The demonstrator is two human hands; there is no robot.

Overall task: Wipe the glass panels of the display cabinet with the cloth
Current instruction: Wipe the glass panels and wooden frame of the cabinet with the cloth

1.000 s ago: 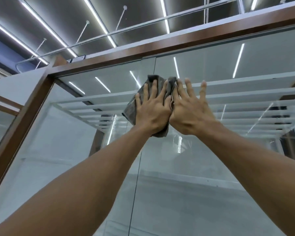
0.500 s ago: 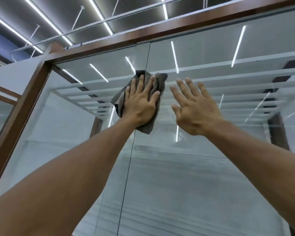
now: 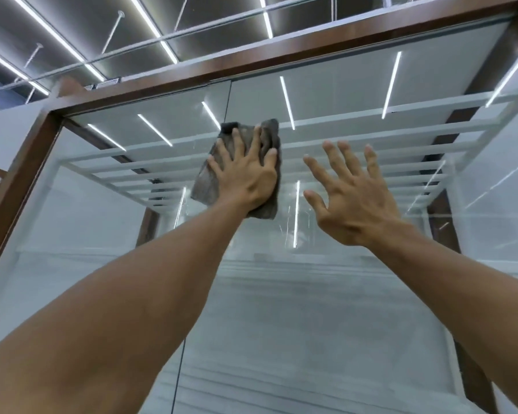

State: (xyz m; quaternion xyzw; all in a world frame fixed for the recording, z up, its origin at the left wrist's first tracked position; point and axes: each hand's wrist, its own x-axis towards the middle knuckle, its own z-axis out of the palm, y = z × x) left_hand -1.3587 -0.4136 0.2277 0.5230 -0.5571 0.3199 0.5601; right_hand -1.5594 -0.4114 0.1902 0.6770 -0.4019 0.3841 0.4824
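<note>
Two bare hands are raised to the tall clear glass panel (image 3: 311, 324) of the display cabinet, forearms coming in from approx. 7 and 5 o'clock. The left hand (image 3: 245, 177) lies flat at about 12 o'clock of the view, just left of centre. Its fingers are straight and spread, palm pressing the crumpled dark grey cloth (image 3: 204, 183) onto the glass; nothing is curled round it. The cloth shows past the hand at 9 o'clock, past the fingertips at 12 and under the heel of the palm at 5. It sits high on the panel, a bit below the brown wooden frame (image 3: 281, 56). The right hand (image 3: 353, 204) is at 3 o'clock of the left, near it but apart, w/ fingers straight and fanned wide and holding nothing. Can't tell whether it touches the glass. A thin dark vertical seam (image 3: 178, 369) betw. panels runs down at 6 o'clock of the cloth. Behind the glass a stack of white shelves (image 3: 407, 174) recedes upward. Long white ceiling light strips (image 3: 51, 34) glow at 11 o'clock, w/ reflections streaking the panel.
</note>
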